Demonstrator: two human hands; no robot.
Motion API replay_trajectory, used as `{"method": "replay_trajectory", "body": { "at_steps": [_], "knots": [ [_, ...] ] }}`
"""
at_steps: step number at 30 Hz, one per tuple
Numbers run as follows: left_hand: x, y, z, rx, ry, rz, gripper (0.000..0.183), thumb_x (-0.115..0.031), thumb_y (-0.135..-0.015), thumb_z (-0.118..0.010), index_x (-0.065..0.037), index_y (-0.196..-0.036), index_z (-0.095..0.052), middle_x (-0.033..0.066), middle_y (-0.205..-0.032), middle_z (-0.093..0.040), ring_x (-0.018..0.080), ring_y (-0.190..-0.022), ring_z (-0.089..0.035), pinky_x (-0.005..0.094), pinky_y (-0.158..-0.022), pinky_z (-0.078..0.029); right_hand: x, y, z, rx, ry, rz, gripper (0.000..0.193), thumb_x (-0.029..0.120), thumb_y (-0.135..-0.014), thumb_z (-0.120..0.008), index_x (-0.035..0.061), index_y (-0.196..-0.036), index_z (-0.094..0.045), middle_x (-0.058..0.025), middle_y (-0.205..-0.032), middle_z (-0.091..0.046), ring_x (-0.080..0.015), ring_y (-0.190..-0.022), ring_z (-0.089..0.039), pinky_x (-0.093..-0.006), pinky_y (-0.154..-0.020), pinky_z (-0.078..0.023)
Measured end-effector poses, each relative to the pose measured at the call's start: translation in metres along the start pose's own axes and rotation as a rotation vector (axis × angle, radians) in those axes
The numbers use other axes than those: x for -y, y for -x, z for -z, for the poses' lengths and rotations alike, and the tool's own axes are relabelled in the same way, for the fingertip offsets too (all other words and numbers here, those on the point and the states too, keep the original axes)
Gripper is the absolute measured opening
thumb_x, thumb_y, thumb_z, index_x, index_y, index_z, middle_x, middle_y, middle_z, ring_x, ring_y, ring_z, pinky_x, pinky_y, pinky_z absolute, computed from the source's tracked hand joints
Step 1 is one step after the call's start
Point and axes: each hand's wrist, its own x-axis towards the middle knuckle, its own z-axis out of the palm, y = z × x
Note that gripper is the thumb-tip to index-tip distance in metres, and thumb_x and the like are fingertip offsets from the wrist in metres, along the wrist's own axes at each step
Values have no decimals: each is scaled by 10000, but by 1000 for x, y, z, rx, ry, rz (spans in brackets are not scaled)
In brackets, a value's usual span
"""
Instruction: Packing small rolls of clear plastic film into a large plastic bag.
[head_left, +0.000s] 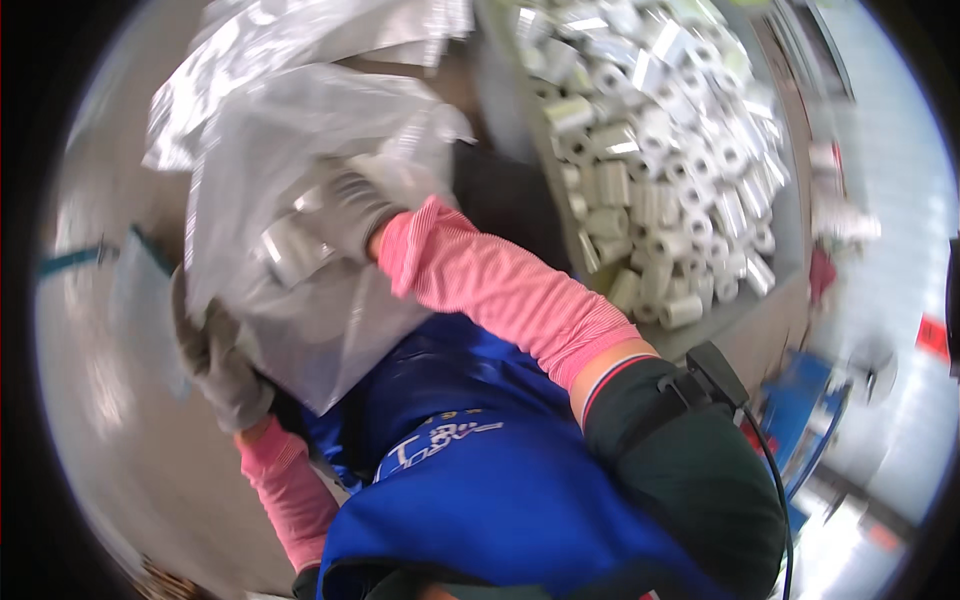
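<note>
Fingers of the right hand, in a grey glove, are closed around a small white roll and are pushed deep into a clear plastic bag. The roll is seen through the film, low inside the bag, so it is in the bag but not yet let go. The left hand, also gloved, pinches the lower edge of the bag from below and holds it up in front of the blue apron.

I judge the filling is at an early stage. Apart from this one roll I cannot make out other rolls in the bag, because the film is crumpled and shiny. To the upper right a large heap of rolls lies in a wide tray, near the right arm in its pink sleeve, and this heap looks nearly full. So much is left to move.

More crumpled clear plastic lies above the bag. Under it is a brown surface, maybe the tabletop. At the left the floor is pale, smooth and glossy. At the right, blue equipment stands beside the tray, blurred.
</note>
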Motion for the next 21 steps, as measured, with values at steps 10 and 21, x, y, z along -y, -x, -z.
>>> {"method": "replay_trajectory", "body": {
  "at_steps": [10,21],
  "knots": [
    [1,9,-27,-24,-209,-4,489,-71,-886,-552,-47,-1355,-413,-24,-808,-493,61,-732,-439,211,-704,-383,-324,120,154,-733,-223,-628,489,457,-827,-578,41,-1082,-614,-187,-1011,-639,-307,-919,-611,-394,-807,-455],
    [3,15,-44,-122,-227,47,509,-13,-863,-551,-28,-1352,-410,-8,-848,-544,54,-730,-473,186,-682,-411,-434,158,79,-40,-634,-618,501,368,-833,-592,42,-1211,-549,-81,-1120,-625,-223,-997,-607,-349,-812,-480]
  ]
}}
